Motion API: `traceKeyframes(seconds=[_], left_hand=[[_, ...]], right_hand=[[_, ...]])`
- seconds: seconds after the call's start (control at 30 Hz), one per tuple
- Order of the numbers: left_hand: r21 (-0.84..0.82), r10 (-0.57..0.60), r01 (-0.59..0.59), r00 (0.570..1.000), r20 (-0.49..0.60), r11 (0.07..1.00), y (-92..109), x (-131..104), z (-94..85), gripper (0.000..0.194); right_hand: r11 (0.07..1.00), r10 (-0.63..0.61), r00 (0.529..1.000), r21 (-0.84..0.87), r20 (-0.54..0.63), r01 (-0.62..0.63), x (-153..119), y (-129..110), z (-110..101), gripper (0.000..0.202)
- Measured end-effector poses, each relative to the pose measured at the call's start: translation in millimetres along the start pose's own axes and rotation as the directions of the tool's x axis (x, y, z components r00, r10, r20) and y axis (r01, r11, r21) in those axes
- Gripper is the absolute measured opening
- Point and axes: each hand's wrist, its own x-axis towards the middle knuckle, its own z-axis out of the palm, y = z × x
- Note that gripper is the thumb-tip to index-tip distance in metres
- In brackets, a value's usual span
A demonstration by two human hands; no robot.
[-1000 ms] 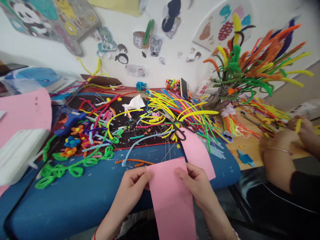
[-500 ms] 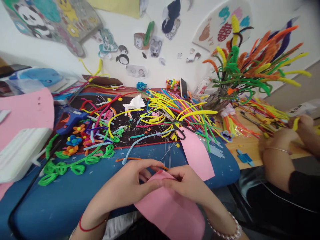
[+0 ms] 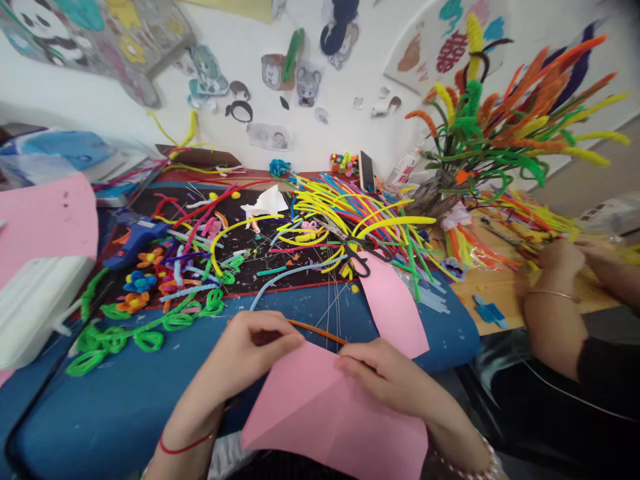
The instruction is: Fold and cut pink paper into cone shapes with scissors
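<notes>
Pink paper (image 3: 340, 420) spread open, nearer the wearer than the scissors (image 3: 351, 241)

The left hand (image 3: 257, 350) and right hand (image 3: 387, 373) each pinched its upper edge, seemingly to keep the limp, creased sheet stretched. The scissors lay against the pipe cleaners (image 3: 330, 193), handles over a second pink piece (image 3: 395, 307), probably parked within reach. Half a second earlier the hands had met at that edge; now they were apart, the paper wider.

Panda board (image 3: 100, 40) and white case (image 3: 45, 313) are extending beyond the margins; pink paper (image 3: 330, 423) is hiding fingers of the right hand (image 3: 387, 373); a co-worker's hands (image 3: 565, 257) are appearing blurred.
</notes>
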Motion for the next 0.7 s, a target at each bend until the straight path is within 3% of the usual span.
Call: traceKeyframes(seconds=[0.17,0.23,0.27,0.33,0.4,0.43,0.47,0.57,0.7], left_hand=[[-0.112,-0.035,0.01,0.974,-0.225,0.994,-2,-14,-26.8,0.026],[-0.161,-0.075,0.025,0.948,-0.308,0.987,-1,-20,-34.8,0.025],[-0.195,-0.097,0.025,0.924,-0.37,0.98,-1,-23,-38.2,0.021],[-0.269,-0.15,0.002,0.833,-0.533,0.963,-1,-28,-44.1,0.012],[-0.311,-0.173,-0.055,0.732,-0.659,0.949,-1,-32,-47.4,0.01],[-0.312,-0.167,-0.081,0.705,-0.689,0.947,-1,-33,-47.5,0.011],[-0.304,-0.152,-0.099,0.696,-0.702,0.948,-1,-34,-46.7,0.012],[-0.256,-0.081,-0.134,0.724,-0.685,0.957,-3,-34,-40.5,0.009],[-0.203,-0.053,-0.128,0.71,-0.702,0.971,-11,-37,-35.2,0.009]], right_hand=[[0.996,0.081,0.996,-0.036,-0.033,-0.082,-21,13,-23,0.039],[0.993,0.111,0.993,0.032,-0.037,-0.11,-32,22,-31,0.041],[0.988,0.13,0.991,0.095,-0.036,-0.126,-37,26,-34,0.042],[0.961,0.171,0.983,0.233,-0.067,-0.151,-43,35,-38,0.045],[0.935,0.201,0.964,0.329,-0.172,-0.136,-44,41,-37,0.046],[0.927,0.203,0.951,0.358,-0.234,-0.11,-41,42,-34,0.045],[0.924,0.195,0.935,0.376,-0.295,-0.074,-36,42,-30,0.045],[0.945,0.1,0.904,0.324,-0.416,0.044,-16,37,-14,0.046],[0.987,-0.048,0.903,0.121,-0.426,0.109,6,27,0,0.041]])
